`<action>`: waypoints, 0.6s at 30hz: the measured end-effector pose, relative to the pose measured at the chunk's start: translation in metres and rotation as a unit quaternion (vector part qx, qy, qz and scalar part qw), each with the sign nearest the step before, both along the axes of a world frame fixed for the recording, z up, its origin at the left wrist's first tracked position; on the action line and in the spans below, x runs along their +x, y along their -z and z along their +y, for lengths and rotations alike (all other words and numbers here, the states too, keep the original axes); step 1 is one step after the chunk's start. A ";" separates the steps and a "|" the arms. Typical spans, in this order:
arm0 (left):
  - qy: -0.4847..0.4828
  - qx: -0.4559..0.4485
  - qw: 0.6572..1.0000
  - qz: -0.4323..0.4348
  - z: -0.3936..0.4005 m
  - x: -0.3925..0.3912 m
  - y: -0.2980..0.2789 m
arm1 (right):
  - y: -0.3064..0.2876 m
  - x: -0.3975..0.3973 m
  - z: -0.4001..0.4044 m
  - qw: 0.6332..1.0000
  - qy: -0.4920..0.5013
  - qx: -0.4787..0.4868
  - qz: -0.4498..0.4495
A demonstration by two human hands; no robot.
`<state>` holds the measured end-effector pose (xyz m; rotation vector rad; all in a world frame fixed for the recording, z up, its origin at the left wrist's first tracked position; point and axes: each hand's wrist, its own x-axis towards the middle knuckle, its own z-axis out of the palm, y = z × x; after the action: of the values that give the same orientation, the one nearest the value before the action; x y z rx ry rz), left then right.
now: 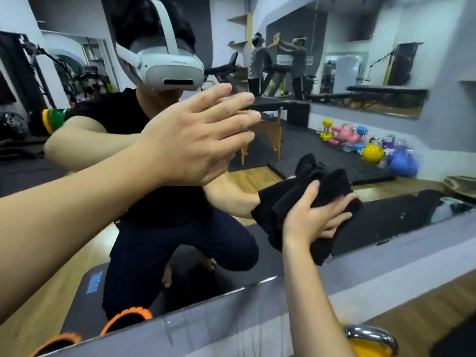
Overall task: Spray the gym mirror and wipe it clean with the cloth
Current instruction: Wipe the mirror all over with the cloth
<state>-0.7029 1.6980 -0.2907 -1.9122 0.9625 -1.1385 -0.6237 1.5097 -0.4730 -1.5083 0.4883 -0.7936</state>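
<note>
Two hands are up against the gym mirror [386, 81] right now. Left hand [190, 140] is flat on the glass, fingers straight and only slightly spread, holding nothing, and it meets its own reflection fingertip to fingertip. Right hand [314, 217] sits lower and to the right of the left one, with a black cloth [286, 199] bunched under it; its grip is curled around the fabric, thumb up along one side and fingers wrapped over the other, pressing the cloth onto the mirror. Loose folds of cloth hang below the palm, down near the mirror's bottom edge.

No spray bottle that I can spot anywhere.

Mirror runs along a grey wall ledge [257, 318], and pretty much everything else here is reflection: a person crouching in a black shirt and dark trousers with a white headset [167, 65], a wooden-legged bench [268, 130] behind them, and a bunch of coloured kettlebells and dumbbells [373, 148] on the floor over to the right of the cloth. Another mirror further back shows two people with raised arms, too small to say more.

Below the ledge, on the real side, a yellow kettlebell with a chrome handle [371, 338] sits just right of the right forearm. Orange ridged rollers [126, 318] show at the mirror's lower left.
</note>
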 end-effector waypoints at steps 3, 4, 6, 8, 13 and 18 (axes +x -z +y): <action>0.013 -0.004 1.000 -0.011 0.002 0.003 0.002 | -0.087 0.012 -0.011 0.995 0.014 -0.065 -0.068; 0.015 -0.006 1.000 -0.014 0.000 0.003 0.001 | -0.114 0.013 -0.011 0.990 0.019 -0.097 -0.101; 0.016 -0.012 1.000 -0.001 -0.001 0.004 0.000 | -0.159 0.006 -0.001 0.973 0.007 -0.175 -0.148; 0.031 -0.042 0.998 0.020 -0.003 0.001 -0.007 | -0.203 -0.006 0.011 0.944 0.001 -0.268 -0.194; 0.142 -0.146 0.979 -0.014 -0.035 -0.011 -0.056 | -0.243 -0.012 0.013 0.839 -0.009 -0.446 -0.312; 0.143 -0.188 0.968 -0.089 -0.085 0.011 -0.096 | -0.150 0.008 -0.014 0.933 0.011 -0.279 -0.228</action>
<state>-0.6915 1.6132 -0.1947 -1.9541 0.9984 -1.7354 -0.6161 1.4957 -0.3230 -1.7546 -0.0856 -1.3361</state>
